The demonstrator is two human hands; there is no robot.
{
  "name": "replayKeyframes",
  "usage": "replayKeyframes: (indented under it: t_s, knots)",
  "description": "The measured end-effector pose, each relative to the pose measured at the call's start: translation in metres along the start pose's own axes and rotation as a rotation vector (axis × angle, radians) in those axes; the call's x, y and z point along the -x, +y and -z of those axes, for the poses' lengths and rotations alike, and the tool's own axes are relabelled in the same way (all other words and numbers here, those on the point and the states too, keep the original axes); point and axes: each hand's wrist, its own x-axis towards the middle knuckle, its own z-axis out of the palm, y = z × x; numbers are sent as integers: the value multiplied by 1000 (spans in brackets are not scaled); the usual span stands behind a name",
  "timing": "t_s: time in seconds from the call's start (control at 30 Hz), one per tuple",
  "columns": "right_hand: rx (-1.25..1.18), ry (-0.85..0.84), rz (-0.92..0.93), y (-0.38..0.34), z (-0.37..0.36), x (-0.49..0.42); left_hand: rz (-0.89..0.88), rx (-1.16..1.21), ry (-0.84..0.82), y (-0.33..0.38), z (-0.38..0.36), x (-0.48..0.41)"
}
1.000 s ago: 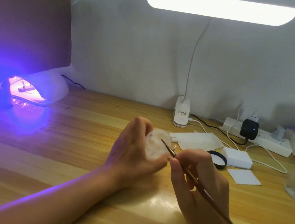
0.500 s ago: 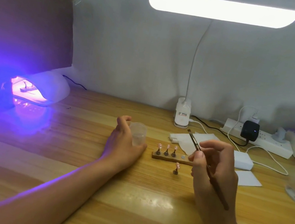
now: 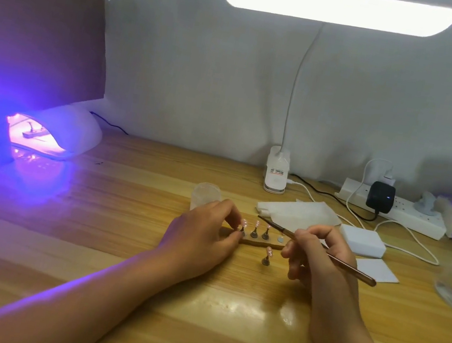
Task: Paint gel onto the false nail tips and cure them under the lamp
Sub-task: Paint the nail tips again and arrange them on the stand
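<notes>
1. Wooden holder strip (image 3: 254, 242) lies on the bench (image 3: 122, 213), carrying three nail tips (image 3: 256, 223) on stands.
2. Left hand (image 3: 202, 236): grip pinches the leftmost stand (image 3: 243, 230).
3. Right hand (image 3: 320, 259): grip pinched on the brush (image 3: 352, 269).
4. One loose stand (image 3: 266, 258) sits just in front of the strip; the curing lamp (image 3: 76, 131) glows violet at far left.

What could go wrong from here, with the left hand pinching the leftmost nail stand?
The small metal stand with a pink nail tip stands loose between the left hand and the right hand, which could topple it. The thin brown brush tip hovers by the tips on the wooden strip and might smear them.
</notes>
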Motion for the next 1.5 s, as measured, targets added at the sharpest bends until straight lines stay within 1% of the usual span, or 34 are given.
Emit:
replayKeyframes:
  t_s: [0.1, 0.33, 0.43, 0.53, 0.73, 0.9, 1.0, 1.1, 1.27, 1.5]
  knots:
    - [-36, -12, -50, 0, 1, -3, 12, 4, -12, -1, -1, -1]
    - [-81, -64, -102, -1, 3, -5, 42, 58, -42, -2, 0, -2]
    - [-79, -85, -106, -1, 2, -5, 39, 100, -52, -2, 0, -3]
    - [-57, -89, -82, -2, 1, -4, 17, 88, -47, -2, 0, -2]
    - [-28, -28, -61, -1, 1, -2, -72, 19, 6, 2, 0, 1]
    - [-63, -88, -90, -2, 2, -3, -156, -39, 106, 7, 0, 5]
    - [-80, -107, -90, -2, 2, -3, -175, 19, 119, 8, 1, 4]
    - [-50, -85, -71, -1, 2, -3, -184, 105, 99, 5, 0, 2]
    - [-3, -18, -54, 0, 2, -4, -91, 294, 85, -2, -1, -3]
    - [-1, -58, -64, 0, 2, -3, -93, 320, 42, -3, -3, -3]
